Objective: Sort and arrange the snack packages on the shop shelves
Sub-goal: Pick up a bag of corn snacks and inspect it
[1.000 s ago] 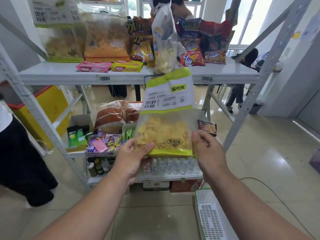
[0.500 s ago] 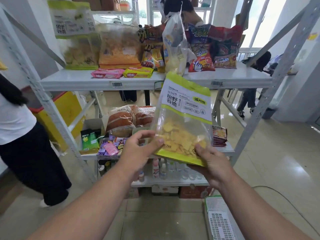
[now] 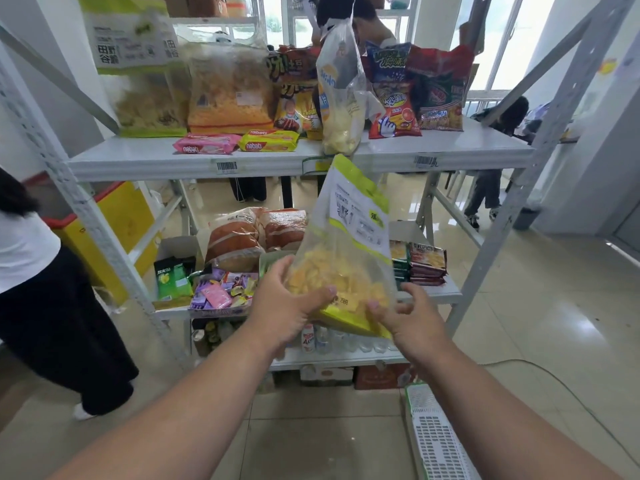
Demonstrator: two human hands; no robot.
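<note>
I hold a see-through snack bag point(image 3: 349, 237) with a lime-green and white label and yellow crisps, tilted with its top leaning right, in front of the white shelf rack. My left hand point(image 3: 287, 306) grips its lower left part, thumb on the front. My right hand point(image 3: 412, 323) is beside the bag's bottom right corner, fingers loosely spread, fingertips touching it, thumb off it. A matching green-label bag point(image 3: 138, 64) stands at the left of the top shelf point(image 3: 138, 161).
The top shelf also carries an orange crisp bag point(image 3: 228, 95), pink and yellow wafer packs point(image 3: 239, 143), a tall clear bag point(image 3: 341, 98) and red packets point(image 3: 440, 88). The middle shelf point(image 3: 446, 292) holds bread, sweets and small packs. A white basket point(image 3: 440, 438) lies on the floor; a person point(image 3: 41, 306) stands left.
The bag has turned and tilted further to the right. My right hand has let go of its bottom corner, while my left hand has slid under its lower part. The view has come closer to the rack.
</note>
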